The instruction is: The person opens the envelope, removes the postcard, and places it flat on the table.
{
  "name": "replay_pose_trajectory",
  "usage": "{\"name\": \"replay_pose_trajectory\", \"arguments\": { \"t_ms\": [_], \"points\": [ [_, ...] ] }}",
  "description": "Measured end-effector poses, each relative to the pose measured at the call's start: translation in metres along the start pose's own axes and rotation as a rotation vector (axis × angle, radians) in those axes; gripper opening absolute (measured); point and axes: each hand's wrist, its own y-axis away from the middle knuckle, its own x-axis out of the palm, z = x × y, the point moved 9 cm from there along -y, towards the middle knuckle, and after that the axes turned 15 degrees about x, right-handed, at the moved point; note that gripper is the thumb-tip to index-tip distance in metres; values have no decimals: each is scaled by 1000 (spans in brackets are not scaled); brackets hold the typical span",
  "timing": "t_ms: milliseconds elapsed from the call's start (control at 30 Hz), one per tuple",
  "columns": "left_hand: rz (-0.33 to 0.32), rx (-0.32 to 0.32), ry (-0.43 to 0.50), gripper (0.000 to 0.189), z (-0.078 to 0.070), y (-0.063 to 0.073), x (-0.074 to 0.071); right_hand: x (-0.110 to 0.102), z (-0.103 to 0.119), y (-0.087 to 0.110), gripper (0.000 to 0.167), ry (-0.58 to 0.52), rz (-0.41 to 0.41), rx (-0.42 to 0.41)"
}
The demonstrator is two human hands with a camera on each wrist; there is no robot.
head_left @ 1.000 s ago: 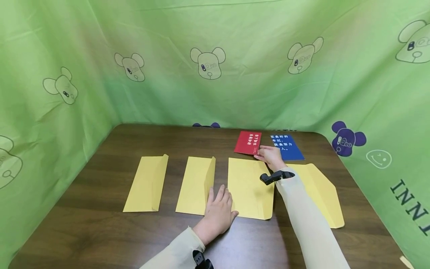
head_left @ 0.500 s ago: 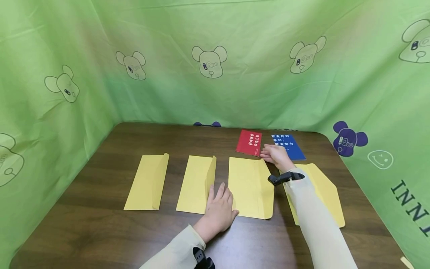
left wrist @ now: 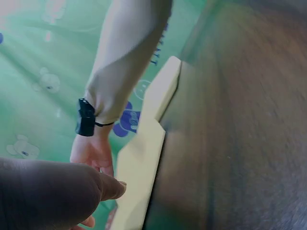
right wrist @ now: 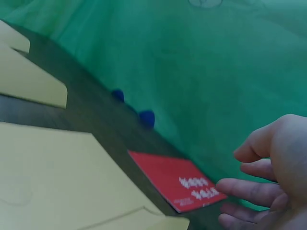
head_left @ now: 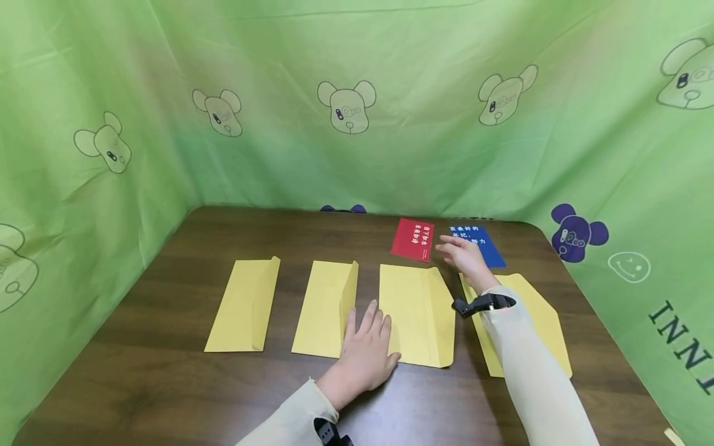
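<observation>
My left hand (head_left: 365,353) lies with its fingers spread over the left edge of a yellow envelope (head_left: 415,316), its fingertips beside a second envelope (head_left: 323,310). Relaxed fingers and nothing held: that is my right hand (head_left: 464,259), over the near left part of a blue card (head_left: 491,251) with white writing. Just left of those fingers a red card (head_left: 413,239) with white writing lies on the table. In the right wrist view the red card (right wrist: 175,182) shows beyond the loosely bent fingers (right wrist: 252,191).
A third yellow envelope (head_left: 240,306) lies at the left. Another envelope (head_left: 530,319), flap to the right, is partly under the right sleeve in the head view. The brown wooden table (head_left: 139,384) ends at a green printed curtain (head_left: 279,155).
My right hand has moved off the red card, to the right and over the blue card. The red card stays nearly in place. My left hand has barely moved.
</observation>
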Motion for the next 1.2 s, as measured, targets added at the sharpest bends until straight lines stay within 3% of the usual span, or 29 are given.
{"name": "replay_pose_trajectory", "arguments": {
  "t_ms": [167,400,533,700,933,1200],
  "points": [
    [-73,-7,22,67,8,8,-10,4,8,14,53,-34,33,-52],
    [-205,-19,82,64,31,28,-20,19,13,38,50,-45,100,-114],
    [-307,-20,122,66,50,45,-26,31,19,54,47,-7,83,-180],
    [-406,-50,143,67,78,69,-27,60,24,78,44,118,42,-288],
    [-391,-173,189,70,111,92,-12,115,15,110,50,267,155,-441],
    [-223,-219,213,72,118,99,11,173,-1,147,56,652,218,-599]
  ]
}}
